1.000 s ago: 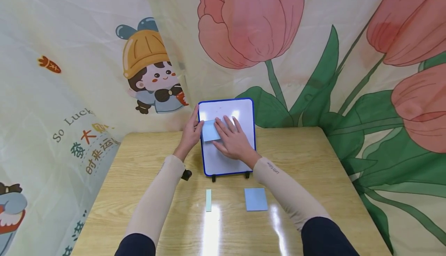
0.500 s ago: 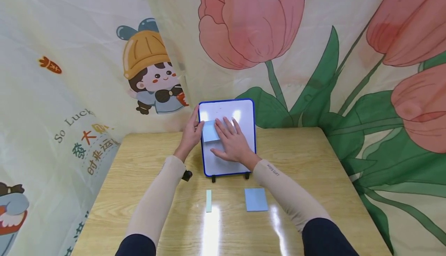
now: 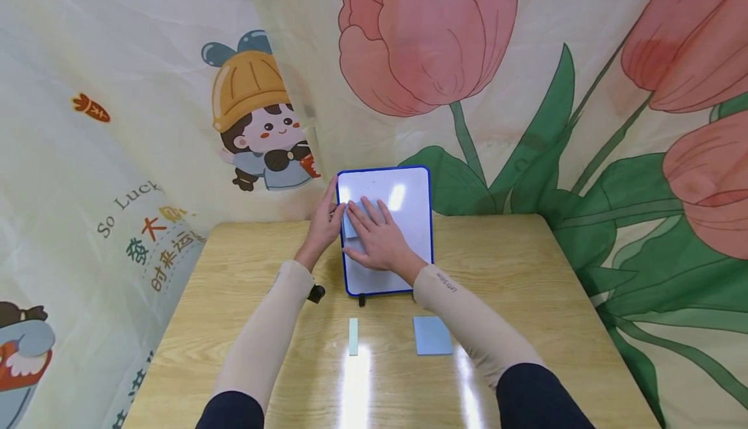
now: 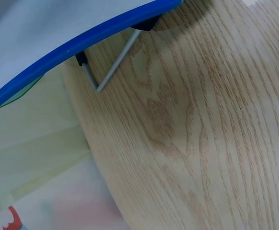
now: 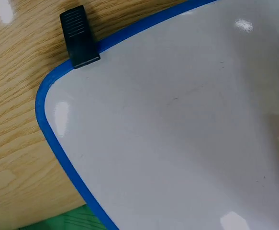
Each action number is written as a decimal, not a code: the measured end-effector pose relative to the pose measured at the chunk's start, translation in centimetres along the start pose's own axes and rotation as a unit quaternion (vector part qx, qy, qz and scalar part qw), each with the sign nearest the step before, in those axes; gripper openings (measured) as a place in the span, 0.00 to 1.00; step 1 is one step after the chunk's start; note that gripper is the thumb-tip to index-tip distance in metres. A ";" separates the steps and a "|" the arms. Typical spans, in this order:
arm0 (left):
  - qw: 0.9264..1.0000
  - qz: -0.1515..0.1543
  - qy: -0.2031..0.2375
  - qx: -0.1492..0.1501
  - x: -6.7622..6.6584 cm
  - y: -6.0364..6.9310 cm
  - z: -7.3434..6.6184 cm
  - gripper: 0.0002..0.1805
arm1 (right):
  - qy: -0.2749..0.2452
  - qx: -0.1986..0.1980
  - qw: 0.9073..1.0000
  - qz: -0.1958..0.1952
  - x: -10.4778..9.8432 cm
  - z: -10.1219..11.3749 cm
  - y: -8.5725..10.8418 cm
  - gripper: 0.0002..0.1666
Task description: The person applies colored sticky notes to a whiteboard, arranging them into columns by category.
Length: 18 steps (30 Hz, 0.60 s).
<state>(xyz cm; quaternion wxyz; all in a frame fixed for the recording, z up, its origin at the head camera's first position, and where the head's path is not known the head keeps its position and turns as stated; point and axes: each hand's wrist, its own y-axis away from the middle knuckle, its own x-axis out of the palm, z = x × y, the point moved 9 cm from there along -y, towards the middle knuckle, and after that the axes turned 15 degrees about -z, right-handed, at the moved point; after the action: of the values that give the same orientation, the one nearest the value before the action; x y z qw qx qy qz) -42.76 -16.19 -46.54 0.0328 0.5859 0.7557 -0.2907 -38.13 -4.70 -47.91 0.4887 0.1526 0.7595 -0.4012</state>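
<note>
Pale printed cloth (image 3: 327, 39) covers the walls around the light wood-grain table (image 3: 485, 254), and over on the left I can read "So Luck" (image 3: 130, 208), its end lost in a fold, with the Chinese characters 發, 大 and 时来运 (image 3: 175, 257) below. Large pink tulips (image 3: 432, 39) fill the far side. Toward the table's far side leans a white rectangular whiteboard with a blue frame (image 3: 415, 221), set on black plastic feet (image 3: 361, 300). Near its left edge lies a light blue paper note (image 3: 349, 226), mostly covered by the person's right hand (image 3: 380, 241), laid flat over it with fingers extended. The left hand (image 3: 323, 224) pinches the board's left edge, thumb in front. Both forearms wear beige fabric sleeves (image 3: 473, 325); small lettering on the right one looks like "Let's Slim". Nearer on the tabletop lie a narrow pale green paper strip (image 3: 353, 337) and, to its right, a blue paper square (image 3: 433, 335).
</note>
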 end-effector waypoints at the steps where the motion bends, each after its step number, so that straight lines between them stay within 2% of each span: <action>1: 1.000 0.001 0.000 -0.001 0.1 0.0 0.0 0.36 | 0.004 0.003 1.000 0.001 0.0 -0.2 0.1 0.53; 10: 1.000 0.003 0.004 -0.006 0.0 -0.1 -0.1 0.35 | 0.008 0.031 0.999 0.011 -0.4 -2.4 1.2 0.53; 14: 1.000 0.001 0.001 -0.007 -0.1 0.0 -0.1 0.35 | -0.001 0.037 0.999 0.003 -0.4 -3.0 1.8 0.53; 18: 1.000 0.003 0.001 -0.004 0.0 0.1 0.0 0.35 | 0.012 0.043 0.999 0.000 -0.7 -3.6 2.4 0.53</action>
<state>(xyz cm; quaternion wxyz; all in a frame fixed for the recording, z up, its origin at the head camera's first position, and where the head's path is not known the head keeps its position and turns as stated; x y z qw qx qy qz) -42.69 -16.15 -46.53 0.0347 0.5886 0.7550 -0.2870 -38.57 -0.32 -47.72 0.4728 0.1778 0.7474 -0.4315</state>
